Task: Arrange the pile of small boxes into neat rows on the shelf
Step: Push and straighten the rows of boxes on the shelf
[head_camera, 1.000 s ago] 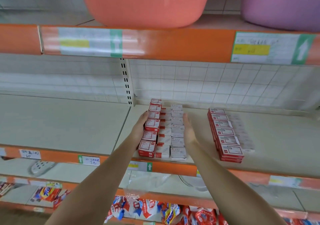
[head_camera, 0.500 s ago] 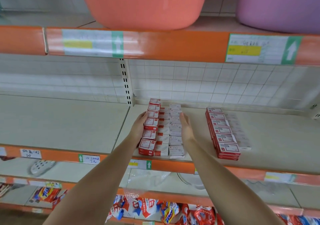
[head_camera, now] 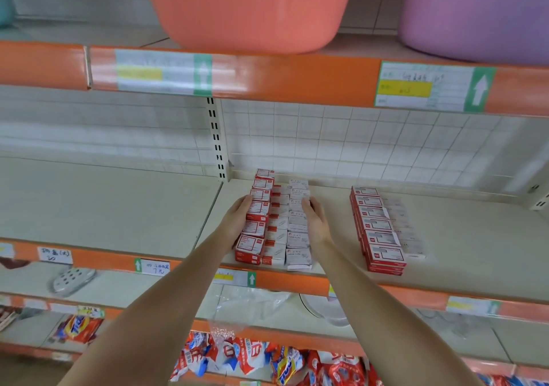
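Our left hand and right hand are flat and open, pressing the two sides of the boxes between them on the shelf. The rows run long, from the front edge away to the back. White boxes say "PAPER CLIPS". More red boxes sit to the right.

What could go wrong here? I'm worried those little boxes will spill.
The left hand and right hand press the box rows from both sides; squeezing could buckle the uneven middle row. The front boxes sit at the shelf edge and might drop off.
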Available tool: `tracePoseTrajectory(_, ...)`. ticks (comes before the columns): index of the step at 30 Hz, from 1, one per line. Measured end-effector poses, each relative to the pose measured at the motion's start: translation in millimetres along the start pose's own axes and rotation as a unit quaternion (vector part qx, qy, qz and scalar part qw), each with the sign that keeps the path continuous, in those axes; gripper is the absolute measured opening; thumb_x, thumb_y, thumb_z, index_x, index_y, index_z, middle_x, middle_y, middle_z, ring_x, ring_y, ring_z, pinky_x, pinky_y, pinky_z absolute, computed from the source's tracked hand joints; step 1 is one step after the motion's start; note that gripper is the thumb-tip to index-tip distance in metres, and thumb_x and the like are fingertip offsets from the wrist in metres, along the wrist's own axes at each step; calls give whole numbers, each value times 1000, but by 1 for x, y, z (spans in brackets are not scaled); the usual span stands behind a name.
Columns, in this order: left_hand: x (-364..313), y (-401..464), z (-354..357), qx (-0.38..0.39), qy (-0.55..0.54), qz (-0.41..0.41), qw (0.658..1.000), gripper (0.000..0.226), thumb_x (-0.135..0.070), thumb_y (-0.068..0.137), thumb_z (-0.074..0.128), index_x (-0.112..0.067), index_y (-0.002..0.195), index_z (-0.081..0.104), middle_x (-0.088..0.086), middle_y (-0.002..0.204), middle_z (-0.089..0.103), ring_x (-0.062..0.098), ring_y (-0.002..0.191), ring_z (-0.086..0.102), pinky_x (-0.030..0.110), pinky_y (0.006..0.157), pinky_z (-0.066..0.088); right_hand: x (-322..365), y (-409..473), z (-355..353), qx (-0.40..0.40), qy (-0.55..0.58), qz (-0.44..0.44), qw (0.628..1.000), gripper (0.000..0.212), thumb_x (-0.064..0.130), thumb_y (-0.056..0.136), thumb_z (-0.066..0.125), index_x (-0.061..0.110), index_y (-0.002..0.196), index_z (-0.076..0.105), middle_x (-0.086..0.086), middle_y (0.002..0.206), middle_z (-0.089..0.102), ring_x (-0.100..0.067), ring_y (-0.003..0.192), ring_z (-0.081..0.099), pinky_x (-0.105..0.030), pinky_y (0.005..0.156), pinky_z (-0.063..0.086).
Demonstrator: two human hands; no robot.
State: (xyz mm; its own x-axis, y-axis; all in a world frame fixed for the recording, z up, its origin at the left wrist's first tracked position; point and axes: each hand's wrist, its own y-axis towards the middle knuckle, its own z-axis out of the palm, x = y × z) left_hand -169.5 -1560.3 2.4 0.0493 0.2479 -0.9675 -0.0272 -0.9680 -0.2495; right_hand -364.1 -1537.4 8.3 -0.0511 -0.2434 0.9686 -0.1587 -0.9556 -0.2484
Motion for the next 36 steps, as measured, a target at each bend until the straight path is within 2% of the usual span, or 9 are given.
tracePoseTrajectory(3,-4,-15,-1,-11,1,-19,1000,48,-54,99,44,-24,135,52,0,114,71,17,99,71,33,78,57,-7,-1,-5,14,-2,12,1000,65,72,75,61,44,133,47,6,136,56,-24,123,53,-55,105,43)
tracePoseTrajectory(8,-8,-44,-8,0,12,-42,999,73,-45,90,66,-22,151,32,3,136,58,15,109,62,29,84,53,-2,-29,-17,70,-56,-47,995,60,21,85,75,21,137,45,10,113,66,-3,100,65,-31,90,53)
tracePoseTrajectory(11,-6,-62,-17,55,105,-39,992,99,-38,77,82,-28,154,21,-1,144,50,16,123,54,36,102,46,-15,-30,-22,93,-122,-61,986,76,20,68,87,27,133,48,9,115,67,-9,107,65,-42,96,54)
tracePoseTrajectory(14,-6,-83,-17,113,169,-15,979,108,-15,71,88,-31,153,19,-6,136,53,15,125,52,35,101,49,-43,-15,-26,99,-190,-75,974,95,39,43,93,49,125,47,12,120,63,-13,118,57,-45,95,53)
tracePoseTrajectory(16,-5,-97,-11,111,174,-2,979,105,3,71,83,-28,150,22,-12,122,53,14,119,53,20,87,52,-36,-33,-29,109,-185,-79,973,98,26,42,89,45,127,44,10,121,61,-14,118,58,-40,93,53)
tracePoseTrajectory(18,-2,-105,-4,77,190,8,979,95,10,75,77,-26,146,26,-12,117,54,16,120,53,18,88,52,-28,-47,-31,125,-181,-70,973,101,8,48,81,34,136,39,5,120,61,-15,113,61,-38,91,56)
tracePoseTrajectory(22,8,-105,3,-2,279,25,960,88,-11,79,80,-23,150,29,-1,136,56,24,130,51,41,110,42,-33,-48,-33,118,-184,-57,974,102,3,54,77,29,143,33,2,125,58,-14,112,60,-38,91,57)
tracePoseTrajectory(30,14,-98,8,-68,341,36,937,86,-27,79,81,-27,148,30,1,138,57,27,127,53,44,106,45,-35,-49,-35,112,-178,-78,975,85,-2,63,78,26,135,42,1,124,59,-13,112,60,-24,79,57)
tracePoseTrajectory(36,12,-93,4,-74,363,31,928,75,-34,72,86,-25,138,50,-3,128,65,22,121,58,37,103,47,-38,-48,-36,106,-187,-85,973,98,-1,59,86,29,139,37,5,128,52,-11,116,55,-18,73,52)
